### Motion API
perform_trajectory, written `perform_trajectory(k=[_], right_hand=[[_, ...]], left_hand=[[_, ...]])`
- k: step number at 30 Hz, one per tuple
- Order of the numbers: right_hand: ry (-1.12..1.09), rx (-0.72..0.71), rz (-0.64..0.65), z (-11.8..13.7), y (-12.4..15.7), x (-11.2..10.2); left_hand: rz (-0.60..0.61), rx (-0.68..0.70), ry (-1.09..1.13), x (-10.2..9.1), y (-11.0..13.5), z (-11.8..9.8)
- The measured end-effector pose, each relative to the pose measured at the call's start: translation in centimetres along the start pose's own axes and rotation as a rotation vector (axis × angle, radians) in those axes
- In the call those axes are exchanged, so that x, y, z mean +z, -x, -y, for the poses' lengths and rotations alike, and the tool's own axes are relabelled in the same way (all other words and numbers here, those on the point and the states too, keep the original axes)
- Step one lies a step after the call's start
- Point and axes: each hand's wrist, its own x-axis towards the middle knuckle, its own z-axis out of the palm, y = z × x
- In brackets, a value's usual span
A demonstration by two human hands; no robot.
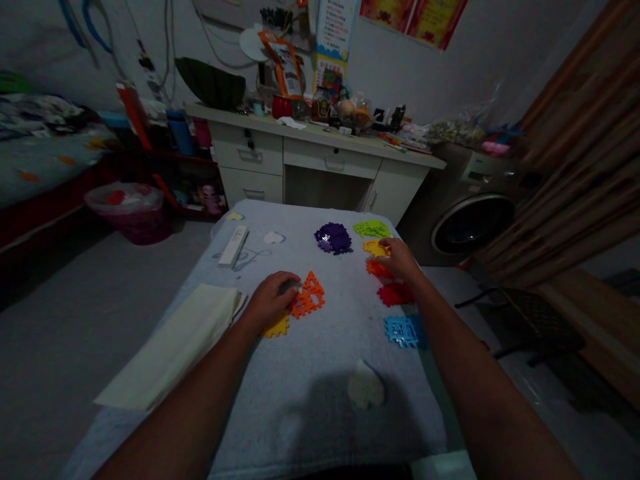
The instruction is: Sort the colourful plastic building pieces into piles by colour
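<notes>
My left hand (274, 297) is at the left part of the cloth-covered table, its fingers curled and closed on the edge of an orange interlocking plastic tile (306, 303). An orange triangular piece (313, 283) adjoins that tile on the far side. Partly under the same hand lies a yellow toothed tile (277, 327). Over at the right edge, my right hand (400, 259) has thumb and forefinger around a yellow tile (375, 248) in a small pile. Orange-red tiles (379, 269) lie just below those fingers, partly covered. Red tiles (395, 293) and blue tiles (401, 331) sit nearer me.
Purple pieces (333, 238) and lime-green pieces (371, 229) are heaped toward the far side. A white power strip (234, 247), a folded cream cloth (175, 347) and a pale heart-shaped patch (366, 385) are on the table. Beyond stand a desk (300, 150) and a washing machine (465, 200).
</notes>
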Motion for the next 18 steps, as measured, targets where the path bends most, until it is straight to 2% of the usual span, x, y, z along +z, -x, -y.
perform_trajectory(k=[3,7,13,18], right_hand=[[0.05,0.11,-0.04,-2.1,-2.0,0.4],[0.094,0.21,-0.067,-3.6,-3.6,1.2],[0.151,0.366,-0.113,-5.0,-4.7,2.8],[0.132,0.353,-0.156,-4.9,-4.7,3.6]], left_hand=[[-0.09,-0.067,0.088,0.1,0.0,0.0],[-0.192,-0.103,0.143,0.0,0.0,-0.2],[-0.21,-0.146,0.174,-0.2,0.0,-0.3],[-0.214,-0.157,0.235,-0.2,0.0,-0.4]])
